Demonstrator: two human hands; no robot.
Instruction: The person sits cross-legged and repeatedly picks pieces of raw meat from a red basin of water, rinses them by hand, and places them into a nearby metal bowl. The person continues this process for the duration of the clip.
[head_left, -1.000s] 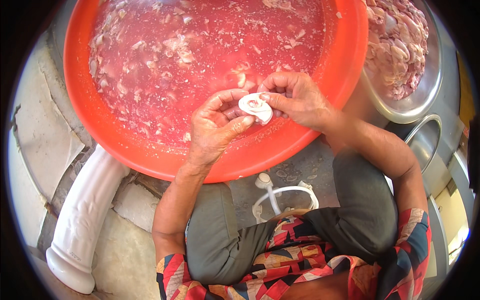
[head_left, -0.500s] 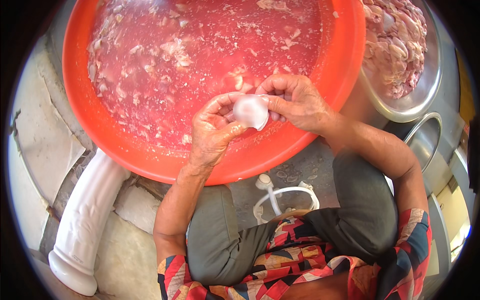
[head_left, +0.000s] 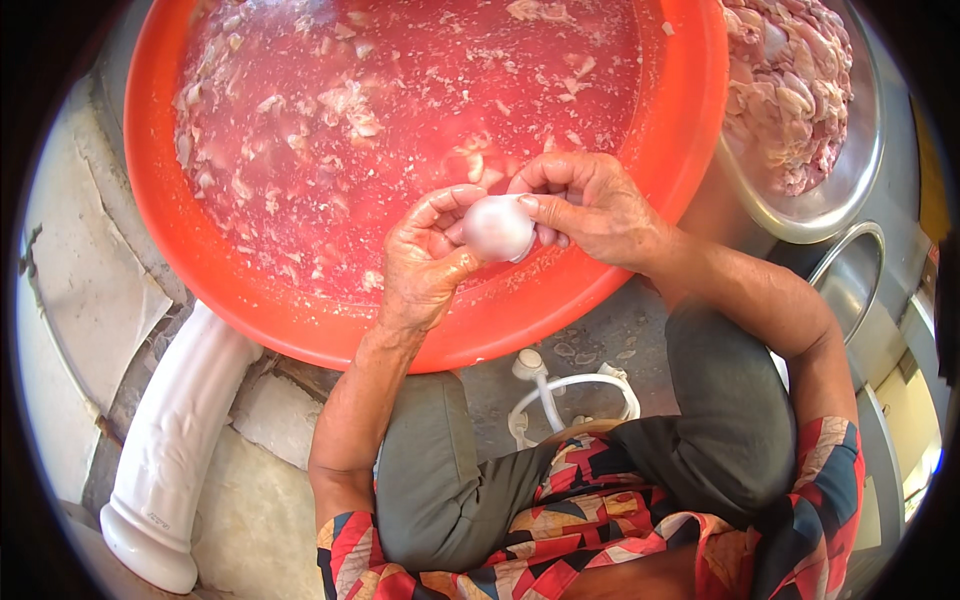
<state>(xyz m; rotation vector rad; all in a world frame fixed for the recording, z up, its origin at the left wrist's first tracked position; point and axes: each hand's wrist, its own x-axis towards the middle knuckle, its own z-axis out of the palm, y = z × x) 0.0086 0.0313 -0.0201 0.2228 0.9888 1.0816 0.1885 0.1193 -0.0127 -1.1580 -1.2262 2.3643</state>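
Note:
Above the near part of a large red-orange tub [head_left: 668, 130], both hands hold a smooth, rounded whitish piece [head_left: 499, 229] whose kind is not clear. My left hand [head_left: 428, 250] closes on it from the left, the thumb along its lower edge. From the other side, the thumb and fingers of my right hand [head_left: 595, 210] pinch its upper right edge. Reddish water [head_left: 430, 110] with pale scraps and bits fills the tub. The far side of the piece and some fingertips are hidden.
Heaped pinkish meat [head_left: 790, 100] sits in a metal basin [head_left: 868, 170] at the far right, with another metal container [head_left: 855, 290] nearer. A white pedestal-like column [head_left: 180, 430] lies at the left. White tubing [head_left: 560, 390] lies between my knees.
The whitish piece looks rounder and fuller, and the thin flap at its lower right shows less. Both hands stay in nearly the same place with their hold kept.

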